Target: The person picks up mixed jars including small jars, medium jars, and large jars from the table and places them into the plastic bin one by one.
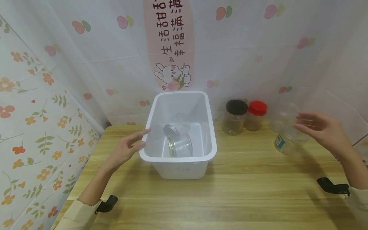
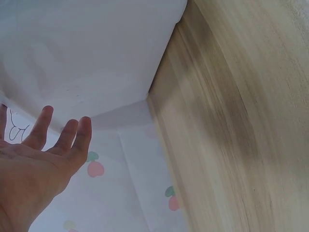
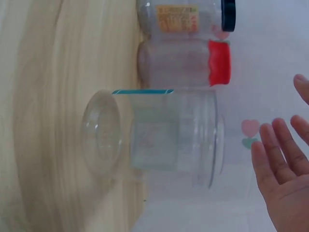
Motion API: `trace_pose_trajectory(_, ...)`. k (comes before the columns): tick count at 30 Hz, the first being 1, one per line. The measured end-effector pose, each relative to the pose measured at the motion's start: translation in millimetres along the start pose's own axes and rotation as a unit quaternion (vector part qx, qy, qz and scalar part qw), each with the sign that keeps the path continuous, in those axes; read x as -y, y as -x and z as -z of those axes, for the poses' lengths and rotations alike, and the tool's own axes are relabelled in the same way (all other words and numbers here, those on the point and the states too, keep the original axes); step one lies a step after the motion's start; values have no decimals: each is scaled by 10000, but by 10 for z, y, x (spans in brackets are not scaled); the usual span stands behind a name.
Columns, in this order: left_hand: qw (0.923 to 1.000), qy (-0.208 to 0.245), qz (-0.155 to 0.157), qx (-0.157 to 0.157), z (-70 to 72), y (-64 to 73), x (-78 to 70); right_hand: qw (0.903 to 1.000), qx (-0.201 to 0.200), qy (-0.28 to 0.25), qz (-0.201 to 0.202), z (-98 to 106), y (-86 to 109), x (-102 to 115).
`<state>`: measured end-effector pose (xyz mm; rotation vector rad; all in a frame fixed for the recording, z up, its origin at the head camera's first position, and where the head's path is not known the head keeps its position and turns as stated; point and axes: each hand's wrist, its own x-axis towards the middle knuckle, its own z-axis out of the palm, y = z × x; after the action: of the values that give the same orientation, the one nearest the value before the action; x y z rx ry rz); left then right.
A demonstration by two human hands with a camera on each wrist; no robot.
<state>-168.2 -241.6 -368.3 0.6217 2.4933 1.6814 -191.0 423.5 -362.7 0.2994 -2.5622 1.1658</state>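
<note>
My left hand (image 1: 125, 151) is at the left rim of a white plastic bin (image 1: 179, 159), its fingertips right at the edge. In the left wrist view its fingers spread loosely beside the bin's outer wall. Inside the bin lie clear jars, one with a silver lid (image 1: 172, 130) and one with a gold-rimmed lid (image 1: 184, 145). At the right, my right hand (image 1: 325, 129) hovers beside a clear jar with a teal label (image 1: 283, 147), holding nothing. The right wrist view shows its fingers (image 3: 277, 150) apart from the clear jar (image 3: 159, 133).
A black-lidded jar (image 1: 233, 123) and a red-lidded jar (image 1: 253, 119) stand at the back of the wooden table (image 1: 244, 191), between bin and right hand. Other transparent containers stand by the labelled jar. A printed curtain (image 1: 244, 57) hangs right behind.
</note>
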Motion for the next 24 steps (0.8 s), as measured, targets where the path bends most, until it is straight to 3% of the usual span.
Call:
trace_pose_trajectory(9, 10000, -2, 0, -73, -20, -8, 15, 9950, -691, 243, -674, -66, 83, -151)
trace_pose_trajectory(16, 10000, -10, -34, -84, -16, -6, 9, 9908, -377, -289, -1269, -216, 129, -244)
trace_pose_trajectory(24, 9999, -80, -55, -111, -20, -10, 26, 9874, -264, -529, -1466, -403, 179, -345)
